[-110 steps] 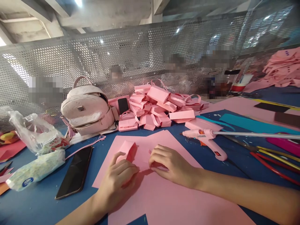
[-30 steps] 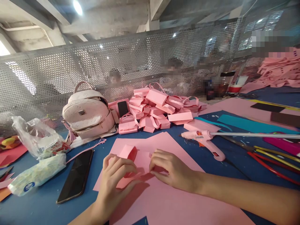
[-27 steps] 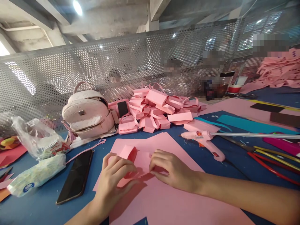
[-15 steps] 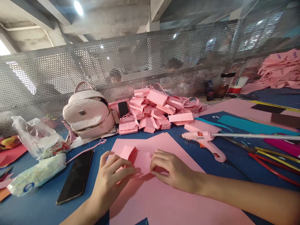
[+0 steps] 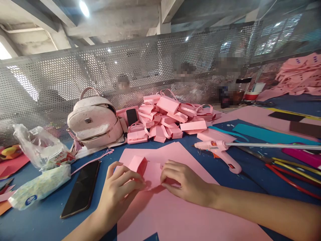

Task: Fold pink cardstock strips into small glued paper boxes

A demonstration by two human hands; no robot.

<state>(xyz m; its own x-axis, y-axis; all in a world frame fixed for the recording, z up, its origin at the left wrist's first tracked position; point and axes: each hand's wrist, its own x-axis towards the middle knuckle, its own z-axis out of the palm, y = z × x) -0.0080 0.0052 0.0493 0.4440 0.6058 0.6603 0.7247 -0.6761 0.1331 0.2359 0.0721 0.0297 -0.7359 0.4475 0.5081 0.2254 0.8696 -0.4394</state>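
Left hand: fingers curled, pinching left edge of folded pink paper piece, which rests on large pink sheet at table centre. Right hand: fingers bent, tips pressing right edge of same piece flat against sheet. Raised flap of piece stands between both hands. Black phone lies just left of sheet. Glue gun lies on blue table, right of sheet. Pile of pink boxes behind sheet, beside backpack. Plastic bag at far left.
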